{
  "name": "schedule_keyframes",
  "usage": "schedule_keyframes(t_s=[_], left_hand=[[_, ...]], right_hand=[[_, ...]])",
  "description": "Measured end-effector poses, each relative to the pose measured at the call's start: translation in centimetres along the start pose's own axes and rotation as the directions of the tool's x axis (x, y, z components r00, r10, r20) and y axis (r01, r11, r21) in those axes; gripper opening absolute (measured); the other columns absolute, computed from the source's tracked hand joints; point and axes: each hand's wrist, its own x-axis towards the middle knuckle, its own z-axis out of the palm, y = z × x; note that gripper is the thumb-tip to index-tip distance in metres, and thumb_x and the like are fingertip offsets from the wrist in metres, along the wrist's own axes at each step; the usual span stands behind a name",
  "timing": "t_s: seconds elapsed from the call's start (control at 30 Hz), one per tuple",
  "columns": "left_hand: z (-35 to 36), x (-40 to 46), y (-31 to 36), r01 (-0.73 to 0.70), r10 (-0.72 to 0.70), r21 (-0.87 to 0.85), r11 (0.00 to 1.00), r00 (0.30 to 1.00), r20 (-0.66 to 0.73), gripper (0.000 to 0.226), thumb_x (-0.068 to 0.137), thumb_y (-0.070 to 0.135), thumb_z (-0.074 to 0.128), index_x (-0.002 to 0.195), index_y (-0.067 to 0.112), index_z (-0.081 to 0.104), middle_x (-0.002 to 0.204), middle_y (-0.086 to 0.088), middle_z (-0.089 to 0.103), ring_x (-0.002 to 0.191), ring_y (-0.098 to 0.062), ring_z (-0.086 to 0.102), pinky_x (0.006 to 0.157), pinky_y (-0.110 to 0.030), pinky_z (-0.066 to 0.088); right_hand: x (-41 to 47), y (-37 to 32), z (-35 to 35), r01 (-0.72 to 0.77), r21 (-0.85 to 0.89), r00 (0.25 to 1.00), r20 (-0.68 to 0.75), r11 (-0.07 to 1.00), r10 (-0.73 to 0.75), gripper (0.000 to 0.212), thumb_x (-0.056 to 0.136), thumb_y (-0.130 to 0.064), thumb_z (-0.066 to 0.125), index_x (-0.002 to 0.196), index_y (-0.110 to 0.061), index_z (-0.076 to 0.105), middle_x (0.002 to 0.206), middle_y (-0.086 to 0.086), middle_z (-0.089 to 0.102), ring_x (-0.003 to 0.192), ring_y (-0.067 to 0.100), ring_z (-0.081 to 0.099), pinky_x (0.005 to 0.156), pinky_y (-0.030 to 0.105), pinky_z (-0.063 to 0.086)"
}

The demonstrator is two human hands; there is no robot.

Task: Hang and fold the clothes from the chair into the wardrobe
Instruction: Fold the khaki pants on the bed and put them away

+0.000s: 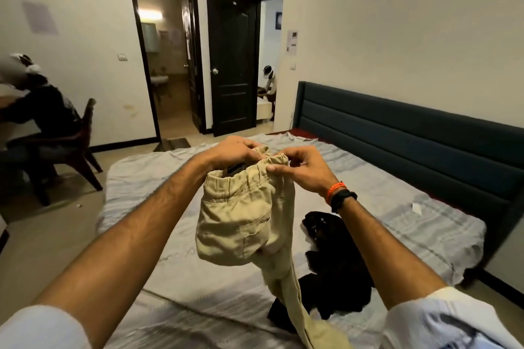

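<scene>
**Trousers held up, folding not yet done**

The beige elastic-waisted cotton trousers [246, 215] are held above the grey-sheeted bed [411, 201], their waistband pinched by the left hand [235, 150] and right hand [306, 168]. A crumpled black garment [337, 269] lies unfolded at four o'clock. No wardrobe is seen. Open sheet remains at ten o'clock; the mattress edge lies nearby.

The beige trousers [241, 224] run out past the bottom edge, so their leg ends are cut off. They cover part of the black garment [337, 272] lying on the bed [425, 224]. The left hand [235, 149] has its fingertips buried in the waistband. The seated person [39, 113] at the left edge is blurred and partly cropped.
</scene>
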Motion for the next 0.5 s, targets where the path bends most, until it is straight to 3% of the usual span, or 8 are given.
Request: schedule_keyframes(t_s=[0.1, 0.17, 0.23, 0.3, 0.4, 0.5], left_hand=[[-0.7, 0.4, 1.2, -0.064, 0.060, 0.064, 0.996, 0.997, 0.058, 0.024, 0.087, -0.001, 0.063, 0.102, 0.017, 0.070, 0.104, -0.002, 0.068, 0.100, -0.017, 0.062, 0.093, -0.030, 0.050], [-1.6, 0.8, 1.8, -0.106, 0.095, 0.098, 0.990, 0.990, 0.107, 0.022, 0.090, 0.003, 0.062, 0.107, 0.016, 0.068, 0.105, -0.003, 0.066, 0.100, -0.017, 0.062, 0.094, -0.031, 0.049], [-2.9, 1.3, 2.1, -0.139, 0.121, 0.135, 0.981, 0.984, 0.131, 0.017, 0.094, 0.010, 0.060, 0.108, 0.016, 0.068, 0.106, -0.001, 0.066, 0.102, -0.015, 0.060, 0.097, -0.031, 0.047], [-4.5, 1.5, 2.0, -0.148, 0.133, 0.135, 0.980, 0.984, 0.116, 0.022, 0.096, 0.027, 0.059, 0.111, 0.014, 0.069, 0.114, -0.001, 0.067, 0.110, -0.016, 0.060, 0.103, -0.034, 0.044], [-7.6, 1.4, 0.3, -0.083, 0.088, -0.060, 0.995, 0.992, 0.088, 0.073, 0.074, 0.062, 0.065, 0.121, 0.005, 0.066, 0.118, -0.015, 0.069, 0.112, -0.030, 0.065, 0.101, -0.043, 0.051], [-9.9, 1.5, -2.8, -0.079, 0.106, -0.297, 0.951, 0.991, 0.078, 0.089, 0.051, 0.071, 0.080, 0.115, 0.011, 0.068, 0.117, -0.015, 0.070, 0.111, -0.031, 0.066, 0.099, -0.045, 0.051]], right_hand=[[0.8, -0.4, 0.3, 0.007, -0.049, 0.997, -0.075, 0.999, -0.011, 0.043, 0.070, -0.046, 0.082, 0.102, -0.018, 0.076, 0.120, -0.005, 0.061, 0.107, 0.015, 0.056, 0.083, 0.031, 0.049], [1.5, -0.8, 0.5, -0.027, -0.009, 0.996, -0.082, 1.000, 0.026, 0.037, 0.074, -0.038, 0.082, 0.102, -0.015, 0.075, 0.131, -0.003, 0.057, 0.117, 0.014, 0.054, 0.093, 0.032, 0.048], [2.1, -1.2, 0.8, -0.039, 0.056, 0.998, -0.055, 0.998, 0.042, 0.033, 0.078, -0.033, 0.079, 0.105, -0.014, 0.075, 0.118, 0.001, 0.068, 0.110, 0.018, 0.064, 0.096, 0.039, 0.053], [2.8, -1.5, 1.1, -0.043, 0.072, 0.995, -0.083, 0.996, 0.049, 0.041, 0.074, -0.041, 0.079, 0.104, -0.014, 0.076, 0.103, 0.002, 0.074, 0.101, 0.021, 0.068, 0.093, 0.046, 0.056], [4.5, -1.6, 2.0, -0.043, 0.063, 0.978, -0.202, 0.997, 0.055, 0.047, 0.068, -0.054, 0.079, 0.095, -0.016, 0.077, 0.095, 0.004, 0.075, 0.096, 0.027, 0.069, 0.087, 0.052, 0.057], [6.0, -1.9, 2.5, -0.027, 0.083, 0.944, -0.326, 0.996, 0.052, 0.035, 0.075, -0.043, 0.081, 0.094, -0.014, 0.075, 0.092, 0.006, 0.075, 0.093, 0.028, 0.070, 0.083, 0.051, 0.058]])
